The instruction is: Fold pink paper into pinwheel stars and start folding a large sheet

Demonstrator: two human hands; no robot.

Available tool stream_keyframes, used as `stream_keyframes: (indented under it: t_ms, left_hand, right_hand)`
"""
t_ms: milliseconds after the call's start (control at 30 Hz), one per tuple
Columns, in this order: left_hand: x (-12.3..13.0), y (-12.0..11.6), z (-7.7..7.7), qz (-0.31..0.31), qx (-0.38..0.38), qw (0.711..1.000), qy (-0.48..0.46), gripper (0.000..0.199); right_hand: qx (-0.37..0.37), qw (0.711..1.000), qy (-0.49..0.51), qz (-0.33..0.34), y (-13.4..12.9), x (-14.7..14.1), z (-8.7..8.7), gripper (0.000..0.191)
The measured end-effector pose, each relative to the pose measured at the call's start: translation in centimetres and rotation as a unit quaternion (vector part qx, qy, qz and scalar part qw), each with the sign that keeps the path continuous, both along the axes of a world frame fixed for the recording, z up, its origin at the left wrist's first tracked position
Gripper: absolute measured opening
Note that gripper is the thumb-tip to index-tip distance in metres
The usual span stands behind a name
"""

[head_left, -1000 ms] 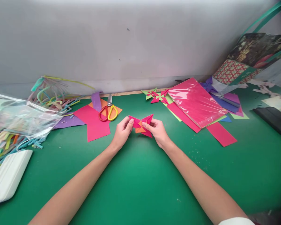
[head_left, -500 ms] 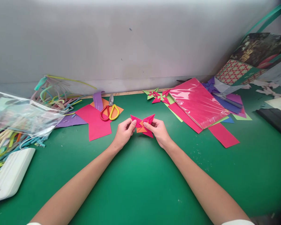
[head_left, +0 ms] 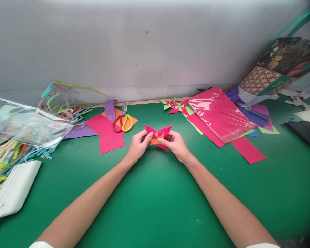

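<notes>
Between my two hands is a folded pink and orange origami star (head_left: pixel 158 135), held just above the green tabletop (head_left: pixel 155 193). My left hand (head_left: pixel 140 144) pinches its left side, thumb on top and fingers curled underneath. On the right side my right hand (head_left: pixel 177 145) grips it the same way, the thumb lying over the orange part near the middle. Two pink points rise at the back, and another pink point shows below. The fingers beneath the paper are mostly hidden.
Scissors (head_left: pixel 123 120) lie on pink paper (head_left: pixel 105 132) at left, near a heap of coloured strips (head_left: pixel 5 162) and a white case (head_left: pixel 15 189). Finished paper stars (head_left: pixel 177 105) and a wrapped pink paper pack (head_left: pixel 220 113) are at back right, before a patterned bag (head_left: pixel 263 81).
My right thumb has slid slightly down on the star, showing more of its centre. Both hands still grip it, and the whole view has shifted a little.
</notes>
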State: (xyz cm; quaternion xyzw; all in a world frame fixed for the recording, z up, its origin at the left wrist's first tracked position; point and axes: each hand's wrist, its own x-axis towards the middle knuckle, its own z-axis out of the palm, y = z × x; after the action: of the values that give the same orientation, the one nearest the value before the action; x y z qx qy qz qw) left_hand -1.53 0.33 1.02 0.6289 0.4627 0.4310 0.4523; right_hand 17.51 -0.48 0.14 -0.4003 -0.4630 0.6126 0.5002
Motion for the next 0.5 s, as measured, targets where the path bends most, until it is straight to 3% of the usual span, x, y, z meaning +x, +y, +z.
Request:
stream_keyframes:
  t_ms: [167,333,500]
  left_hand:
    - [0.33,0.04,-0.09,-0.035,-0.020,0.998,-0.051,0.038]
    - [0.21,0.14,-0.69,-0.027,-0.018,0.999,-0.041,0.037]
    - [0.16,0.08,-0.33,-0.030,-0.026,0.998,-0.048,0.038]
  right_hand:
    - [0.006,1.000,0.002,-0.005,0.07,-0.21,-0.40,0.042]
    - [0.011,1.000,-0.004,0.004,0.03,-0.26,-0.53,0.040]
    - [0.004,1.000,-0.010,0.001,-0.03,-0.28,-0.33,0.042]
